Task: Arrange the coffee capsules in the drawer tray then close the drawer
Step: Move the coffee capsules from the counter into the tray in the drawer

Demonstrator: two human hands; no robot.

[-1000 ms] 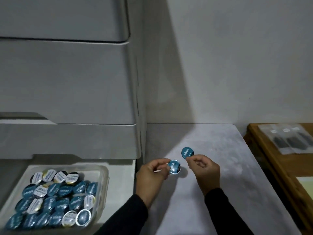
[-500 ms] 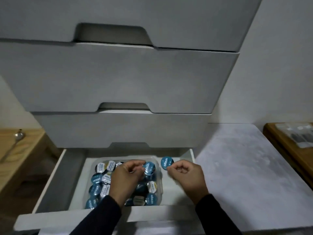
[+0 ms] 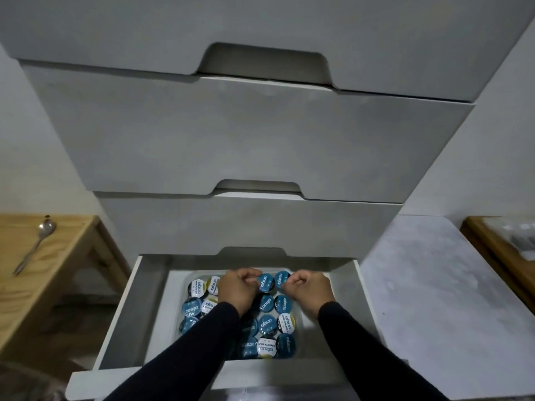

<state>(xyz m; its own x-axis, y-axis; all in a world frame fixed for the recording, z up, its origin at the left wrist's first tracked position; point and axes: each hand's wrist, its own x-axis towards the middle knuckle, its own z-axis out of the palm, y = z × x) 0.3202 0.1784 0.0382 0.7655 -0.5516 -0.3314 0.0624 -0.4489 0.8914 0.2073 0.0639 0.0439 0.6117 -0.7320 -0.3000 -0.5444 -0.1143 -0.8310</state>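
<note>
The bottom drawer (image 3: 150, 308) of a grey cabinet stands pulled out. Inside it a clear plastic tray (image 3: 301, 322) holds several blue and white-lidded coffee capsules (image 3: 267, 324). My left hand (image 3: 237, 287) pinches a blue capsule (image 3: 265, 282) at the tray's far edge. My right hand (image 3: 308, 289) pinches another blue capsule (image 3: 282, 280) right beside it. Both capsules hover over the tray's back row. My left forearm hides part of the tray's middle.
Closed grey drawers (image 3: 231, 140) rise above the open one. A wooden table (image 3: 43, 270) with a metal spoon (image 3: 34, 244) stands at the left. A grey marbled surface (image 3: 434, 285) lies at the right, with a wooden tray (image 3: 503, 250) beyond it.
My view swung left from the marbled surface to the open drawer. Both hands carried their capsules over the tray and brought them close together at its far edge.
</note>
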